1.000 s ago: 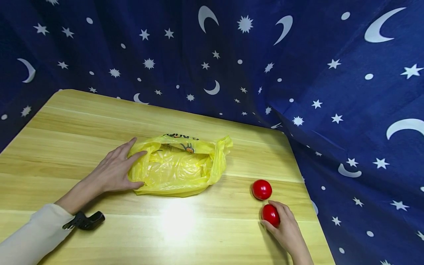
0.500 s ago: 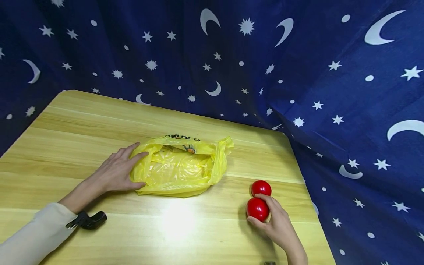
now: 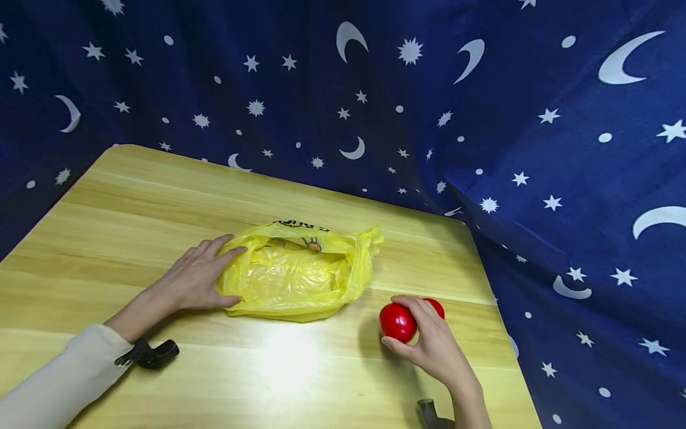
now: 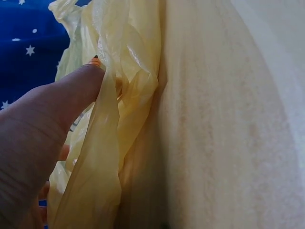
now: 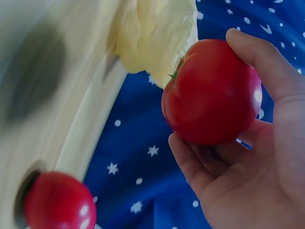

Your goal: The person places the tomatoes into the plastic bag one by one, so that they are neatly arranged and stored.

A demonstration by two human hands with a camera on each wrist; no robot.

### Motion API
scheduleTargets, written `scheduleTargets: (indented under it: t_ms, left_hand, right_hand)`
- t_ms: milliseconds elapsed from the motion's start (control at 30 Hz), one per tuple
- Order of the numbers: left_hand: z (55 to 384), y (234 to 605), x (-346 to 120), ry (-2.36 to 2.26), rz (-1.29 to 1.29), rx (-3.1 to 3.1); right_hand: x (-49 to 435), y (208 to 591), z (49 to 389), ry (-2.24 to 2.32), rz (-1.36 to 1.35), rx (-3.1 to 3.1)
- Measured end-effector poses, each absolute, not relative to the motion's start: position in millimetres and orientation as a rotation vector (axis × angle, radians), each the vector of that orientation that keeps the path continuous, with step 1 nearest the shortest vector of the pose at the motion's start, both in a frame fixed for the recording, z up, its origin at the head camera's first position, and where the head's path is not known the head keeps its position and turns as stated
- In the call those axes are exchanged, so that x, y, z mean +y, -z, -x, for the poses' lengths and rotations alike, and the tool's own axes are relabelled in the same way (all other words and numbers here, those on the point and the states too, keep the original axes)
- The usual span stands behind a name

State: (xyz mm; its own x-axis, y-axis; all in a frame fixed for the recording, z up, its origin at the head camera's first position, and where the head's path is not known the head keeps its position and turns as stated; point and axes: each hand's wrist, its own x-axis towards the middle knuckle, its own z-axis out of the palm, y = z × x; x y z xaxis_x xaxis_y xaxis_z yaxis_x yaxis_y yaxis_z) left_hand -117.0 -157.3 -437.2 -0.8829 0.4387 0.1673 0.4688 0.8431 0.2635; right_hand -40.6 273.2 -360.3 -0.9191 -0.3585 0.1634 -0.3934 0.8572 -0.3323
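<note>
A yellow plastic bag (image 3: 292, 274) lies on the wooden table with its mouth facing up, showing the crumpled inside. My left hand (image 3: 198, 277) rests at the bag's left end, thumb and fingers spread along the rim. Up close in the left wrist view, the thumb (image 4: 71, 93) touches the thin film, which partly hides the other fingers. My right hand (image 3: 431, 342) holds a red tomato (image 3: 398, 322) above the table, right of the bag. A green stem shows on this tomato (image 5: 209, 93) in the right wrist view. A second tomato (image 3: 435, 307) lies behind the right hand, partly hidden.
Below the bag lies the light wooden table (image 3: 214, 381), with its right edge just beyond the second tomato. A dark blue curtain (image 3: 300, 77) with stars and moons hangs behind and to the right. Black straps with camera mounts (image 3: 152, 356) sit at the wrists.
The right hand has lifted one tomato off the table and carried it left toward the bag. The second tomato has stayed put. The left hand remains at the bag; the head view has shifted slightly.
</note>
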Motion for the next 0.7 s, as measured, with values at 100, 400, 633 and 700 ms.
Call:
scheduleTargets:
  t_ms: [100,400,633,700]
  left_hand:
    - [117.1,437.1,-156.5,0.458,0.719,-2.926]
    - [116.6,438.4,-154.4,0.463,0.722,-2.932]
    - [117.1,437.7,-154.0,0.452,0.729,-2.917]
    - [117.0,437.5,-153.9,0.451,0.732,-2.918]
  right_hand:
    - [264.0,359.6,49.8,-0.584,-0.65,-2.915]
    - [230.0,350.6,74.5,-0.702,-0.774,-2.849]
    - [200.5,340.0,91.5,-0.717,-0.904,-2.798]
    - [190.7,339.8,97.5,-0.706,-0.941,-2.799]
